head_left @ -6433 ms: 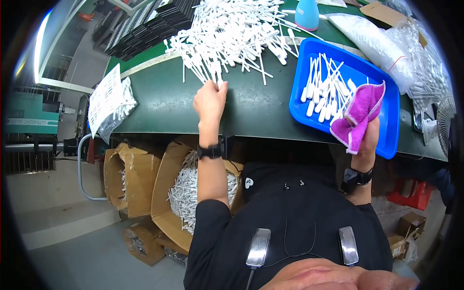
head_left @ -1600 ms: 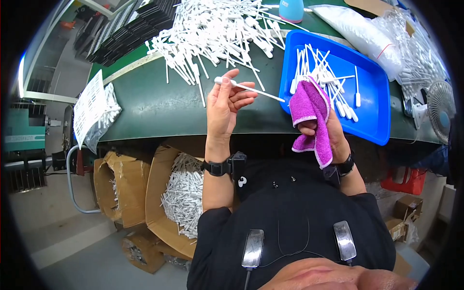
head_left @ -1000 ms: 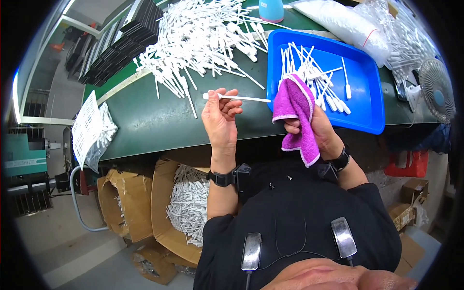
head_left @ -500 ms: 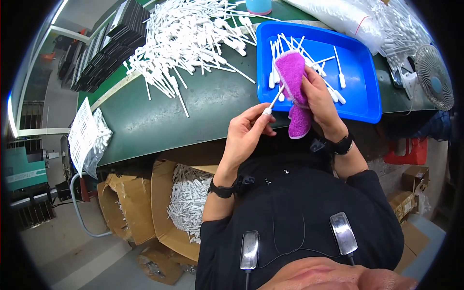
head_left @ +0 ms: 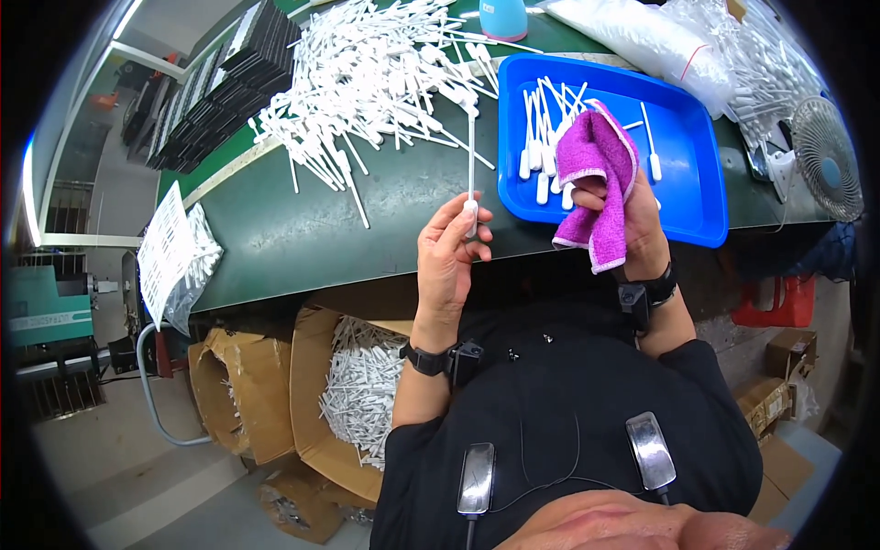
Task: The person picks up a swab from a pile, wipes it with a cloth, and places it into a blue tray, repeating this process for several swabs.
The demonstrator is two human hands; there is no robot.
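My left hand is closed around the thick white lower end of a white swab-like stick. The stick stands nearly upright over the front of the green table, and its upper tip overlaps the pile behind it. A purple cloth with a pale edge is bunched in my right hand, above the front of a blue tray. Folds of it hide part of my fingers. Inside the tray lie several similar white sticks, some partly behind the cloth.
A large heap of white sticks covers the table's back left, beside stacked black trays. At the right stand a small fan and clear bags. Below the table, a cardboard box holds more sticks.
The stick has come away from the cloth and swung upright in my left hand, which moved slightly left. My right hand has shifted right with the cloth, now folded differently.
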